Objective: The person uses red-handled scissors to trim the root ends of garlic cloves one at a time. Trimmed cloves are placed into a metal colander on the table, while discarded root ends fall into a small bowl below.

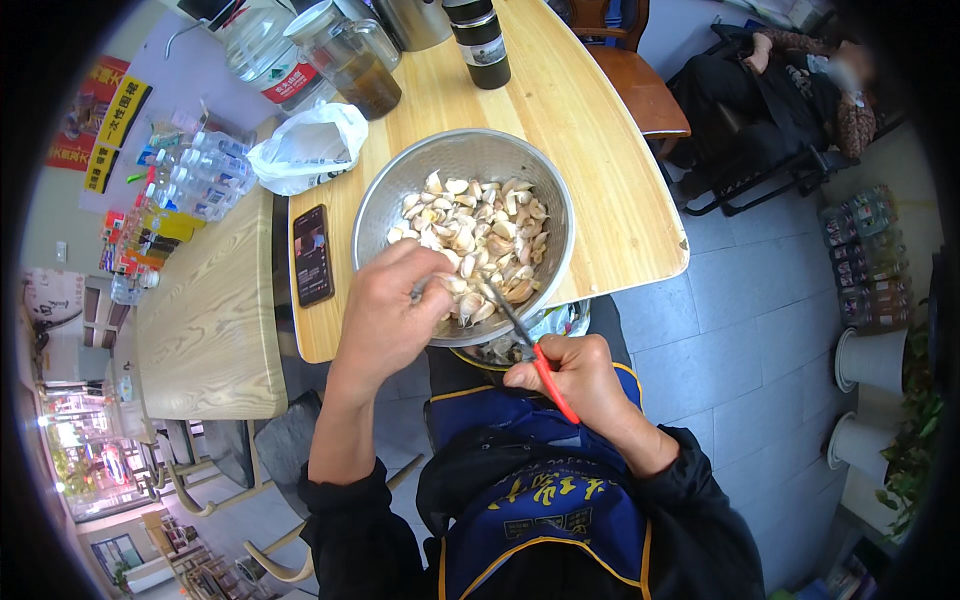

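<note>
A dimpled stainless steel bowl [375, 187] holds many garlic cloves [469, 217], most still in pale skins. My left hand [394, 307] reaches over its near left rim, with thumb and forefinger pinched around what looks like a garlic clove [453, 283]. In my right hand [581, 375], below the near right rim, is a red-handled cutting tool [551, 386]. Its narrow dark blade slants over the rim, its tip among the cloves close to my left fingertips. My palm hides part of the tool, so scissors or knife is unclear.
Under the bowl's near edge, a container [491, 356] holds scraps. The wooden table [615, 187] also bears a phone [313, 255], plastic bag [311, 150], pitcher of brown liquid [367, 82] and black bottle [480, 52]. A seated person [765, 112] is at right, beyond a wooden chair [637, 90].
</note>
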{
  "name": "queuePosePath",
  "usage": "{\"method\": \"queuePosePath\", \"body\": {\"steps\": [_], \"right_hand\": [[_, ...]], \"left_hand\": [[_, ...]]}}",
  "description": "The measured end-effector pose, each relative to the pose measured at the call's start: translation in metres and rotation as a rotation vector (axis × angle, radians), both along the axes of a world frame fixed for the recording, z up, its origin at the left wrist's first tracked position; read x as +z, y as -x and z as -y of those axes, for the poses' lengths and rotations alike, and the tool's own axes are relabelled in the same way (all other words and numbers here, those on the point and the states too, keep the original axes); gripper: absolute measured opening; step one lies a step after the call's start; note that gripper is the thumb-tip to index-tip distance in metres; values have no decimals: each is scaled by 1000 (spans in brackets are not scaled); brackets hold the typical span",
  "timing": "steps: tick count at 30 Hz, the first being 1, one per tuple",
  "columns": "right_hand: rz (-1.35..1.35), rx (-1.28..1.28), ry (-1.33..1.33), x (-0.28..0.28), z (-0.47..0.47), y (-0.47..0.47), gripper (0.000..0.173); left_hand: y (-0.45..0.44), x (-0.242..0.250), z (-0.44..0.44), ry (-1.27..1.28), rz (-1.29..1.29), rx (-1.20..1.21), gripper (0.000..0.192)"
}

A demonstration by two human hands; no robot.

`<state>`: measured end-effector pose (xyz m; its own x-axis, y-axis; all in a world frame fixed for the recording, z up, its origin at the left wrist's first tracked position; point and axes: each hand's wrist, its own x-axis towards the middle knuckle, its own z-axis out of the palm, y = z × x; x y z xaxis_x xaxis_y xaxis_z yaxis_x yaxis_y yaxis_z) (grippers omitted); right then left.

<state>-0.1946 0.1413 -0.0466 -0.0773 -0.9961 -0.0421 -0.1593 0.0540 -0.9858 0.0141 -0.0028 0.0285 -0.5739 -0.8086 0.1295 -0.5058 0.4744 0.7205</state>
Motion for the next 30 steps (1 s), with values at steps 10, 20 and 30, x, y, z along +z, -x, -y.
{"method": "queuePosePath", "body": {"steps": [10,20,30], "right_hand": [[33,-81,-37,4,-2,5,62],[-128,-163,61,-4,-8,14,66],[-501,-300,299,-3,5,6,60]], "left_hand": [[80,-33,62,383,106,-12,22],[83,-30,75,9,49,-46,25],[30,-14,3,-626,-529,72,22]]}}
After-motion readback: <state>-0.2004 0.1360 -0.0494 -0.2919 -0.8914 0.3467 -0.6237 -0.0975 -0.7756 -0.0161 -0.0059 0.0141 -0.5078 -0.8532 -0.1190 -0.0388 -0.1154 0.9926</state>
